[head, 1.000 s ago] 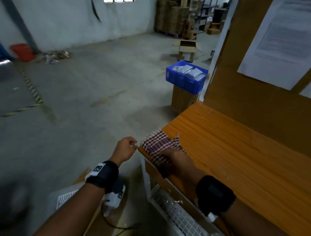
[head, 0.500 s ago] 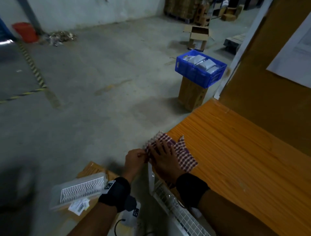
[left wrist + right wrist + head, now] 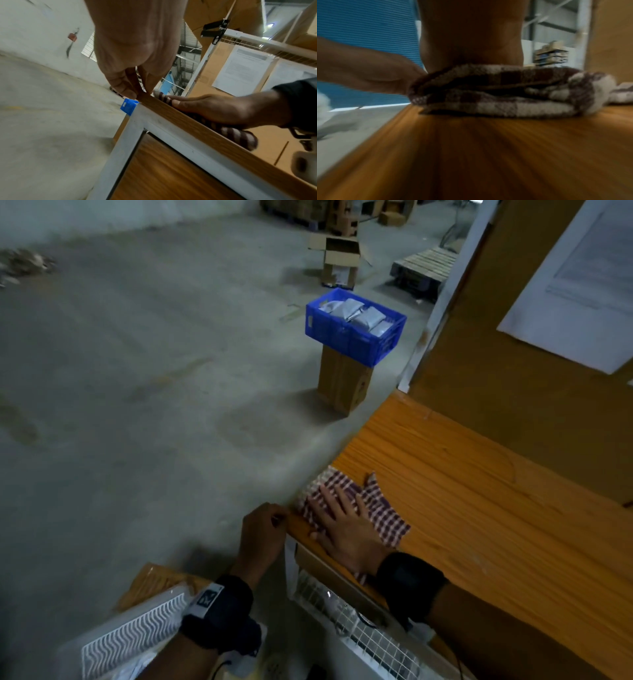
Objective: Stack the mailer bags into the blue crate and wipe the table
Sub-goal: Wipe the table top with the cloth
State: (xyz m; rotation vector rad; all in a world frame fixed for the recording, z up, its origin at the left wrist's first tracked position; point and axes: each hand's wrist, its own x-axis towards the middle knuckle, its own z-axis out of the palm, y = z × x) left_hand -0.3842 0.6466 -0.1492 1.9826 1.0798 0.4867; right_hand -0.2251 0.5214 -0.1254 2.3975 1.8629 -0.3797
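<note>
Since a second ago, the right hand (image 3: 346,529) has flattened out on the checked cloth (image 3: 383,515) and drawn nearer the counter's corner, and the left hand (image 3: 262,534) has closed in on the edge beside it. The right hand lies palm down with its fingers (image 3: 334,501) straight and spread, pressing the folded cloth onto the wooden counter (image 3: 479,508) at its near left corner; in the right wrist view the cloth (image 3: 496,93) sits in doubled layers under the palm. The left hand hangs just off the counter's left edge, its fingers (image 3: 123,86) curled and pressed together, tips touching the corner of the wood trim; the pictures do not show whether they pinch anything. Well apart on the far side of the concrete floor, the blue crate (image 3: 352,337) rests on a tall cardboard box (image 3: 342,385), with grey mailer bags (image 3: 359,314) piled inside it. An open carton (image 3: 339,261) stands farther off, and a sheet of paper (image 3: 575,285) hangs on the brown board at right.
</note>
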